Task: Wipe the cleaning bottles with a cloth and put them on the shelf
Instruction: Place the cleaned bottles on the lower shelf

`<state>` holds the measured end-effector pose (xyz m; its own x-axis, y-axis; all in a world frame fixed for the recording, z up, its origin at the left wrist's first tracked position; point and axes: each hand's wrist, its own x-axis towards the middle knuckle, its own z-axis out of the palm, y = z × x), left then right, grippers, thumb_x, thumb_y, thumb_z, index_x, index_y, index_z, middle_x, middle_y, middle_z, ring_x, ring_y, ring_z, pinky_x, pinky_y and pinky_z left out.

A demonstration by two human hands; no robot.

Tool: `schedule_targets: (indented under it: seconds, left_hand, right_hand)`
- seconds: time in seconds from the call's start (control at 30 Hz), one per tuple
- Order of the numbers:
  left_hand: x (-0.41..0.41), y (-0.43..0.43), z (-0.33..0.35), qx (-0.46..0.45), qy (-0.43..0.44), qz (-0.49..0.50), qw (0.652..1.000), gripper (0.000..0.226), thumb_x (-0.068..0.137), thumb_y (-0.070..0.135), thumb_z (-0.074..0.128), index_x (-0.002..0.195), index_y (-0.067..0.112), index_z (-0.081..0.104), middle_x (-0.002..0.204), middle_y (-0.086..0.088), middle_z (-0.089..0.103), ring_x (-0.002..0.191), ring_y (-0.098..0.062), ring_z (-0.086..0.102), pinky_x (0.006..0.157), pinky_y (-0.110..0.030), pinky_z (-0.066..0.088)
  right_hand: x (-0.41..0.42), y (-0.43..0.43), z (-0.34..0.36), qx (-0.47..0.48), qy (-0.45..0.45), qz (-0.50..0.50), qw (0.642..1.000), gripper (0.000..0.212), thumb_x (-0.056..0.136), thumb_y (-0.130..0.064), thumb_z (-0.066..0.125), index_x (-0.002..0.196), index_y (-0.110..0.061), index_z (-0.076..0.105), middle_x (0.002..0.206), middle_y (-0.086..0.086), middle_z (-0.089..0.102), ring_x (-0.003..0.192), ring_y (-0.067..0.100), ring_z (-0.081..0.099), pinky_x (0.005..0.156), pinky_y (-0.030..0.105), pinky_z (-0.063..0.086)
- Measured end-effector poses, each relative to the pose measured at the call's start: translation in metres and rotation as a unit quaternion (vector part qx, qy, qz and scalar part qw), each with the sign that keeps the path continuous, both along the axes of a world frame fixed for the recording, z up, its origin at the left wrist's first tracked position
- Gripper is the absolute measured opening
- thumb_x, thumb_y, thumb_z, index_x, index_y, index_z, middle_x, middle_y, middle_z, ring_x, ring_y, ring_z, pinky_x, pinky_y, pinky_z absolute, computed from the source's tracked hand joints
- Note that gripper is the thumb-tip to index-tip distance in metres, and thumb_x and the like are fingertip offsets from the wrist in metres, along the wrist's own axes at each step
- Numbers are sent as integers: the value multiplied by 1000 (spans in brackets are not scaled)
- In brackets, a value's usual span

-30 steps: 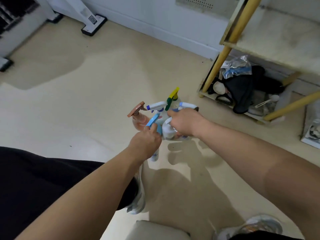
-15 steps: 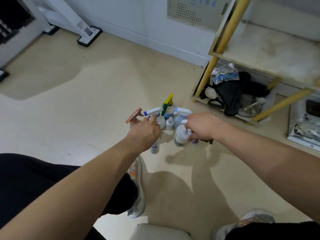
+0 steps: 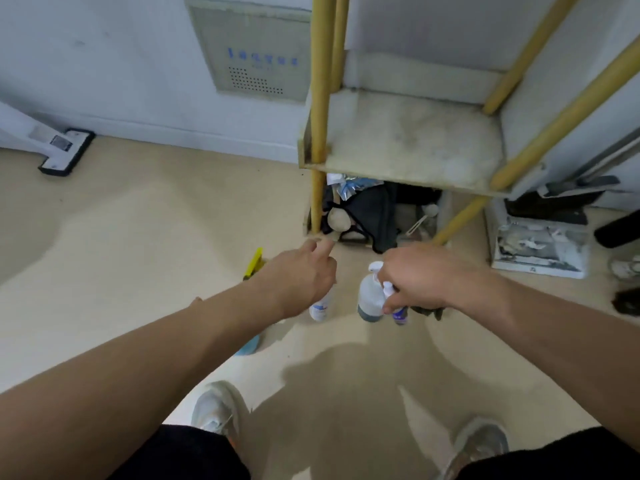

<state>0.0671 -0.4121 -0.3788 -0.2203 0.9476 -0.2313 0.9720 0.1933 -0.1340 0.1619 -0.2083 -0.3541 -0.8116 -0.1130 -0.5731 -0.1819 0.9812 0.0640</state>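
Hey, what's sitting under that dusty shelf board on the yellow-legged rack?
A crumpled black fabric item, a shiny silver-blue foil packet and a round beige object on the bottom tier. The dusty shelf board covers whatever lies farther back.

The left hand [image 3: 301, 278] hides most of its spray bottles [image 3: 320, 308]; the right hand [image 3: 419, 282] covers two white bottles' [image 3: 370, 297] necks and, perhaps, a dark cloth [image 3: 427, 310].

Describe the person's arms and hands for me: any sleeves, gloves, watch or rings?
Both arms are bare for their whole visible length: no sleeve reaches into view on the left forearm or the right forearm. The left hand and right hand are ungloved, and no watch, band or ring shows on the sides facing the camera. The undersides of the wrists are hidden.
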Motion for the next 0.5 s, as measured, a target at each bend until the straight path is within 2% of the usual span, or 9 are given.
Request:
schedule_targets:
  seconds: [0.03,0.1,0.2,0.3,0.4,0.5]
  left_hand:
    - [-4,9,4,32,6,-24,999,21,87,3,40,85,1,60,95,-19,52,73,-30,52,48,-37,48]
    - [-11,24,21,63,5,-57,996,5,76,3,59,71,3,59,85,-18,54,59,-28,49,38,-33,44]
    - [-9,41,71,37,-19,-57,997,23,58,-1,79,70,5,60,85,-18,56,58,-27,49,38,-31,43]
    - [-11,51,142,25,-46,-40,998,27,56,-2,80,70,8,59,84,-15,53,60,-25,49,38,-31,44]
    - [-17,58,230,9,-50,-30,998,27,54,-2,78,69,9,59,84,-15,54,59,-25,50,39,-31,44]
    - [-22,65,323,1,-47,-35,998,22,56,2,76,71,10,64,87,-15,59,60,-23,53,41,-30,44]
  right_hand:
    - [-1,8,7,2,0,-5,1000,41,84,-59,65,70,-23,52,72,-7,41,71,21,54,50,29,23]
    - [-2,22,28,2,-5,-22,1000,35,87,-57,64,78,-24,61,80,-7,44,66,16,45,50,31,18]
    - [-2,40,79,-26,-7,-67,997,31,86,-55,65,83,-24,68,97,-7,52,62,9,35,51,30,20]
    - [-2,52,155,-43,-9,-105,993,32,84,-57,65,83,-25,66,94,-6,50,72,16,50,58,31,34]
    - [0,62,244,-39,1,-118,992,35,82,-61,64,82,-26,61,89,-4,49,78,22,57,66,33,46]
    - [0,70,339,-53,0,-143,988,36,79,-60,66,88,-25,69,91,-5,52,76,20,61,59,30,44]
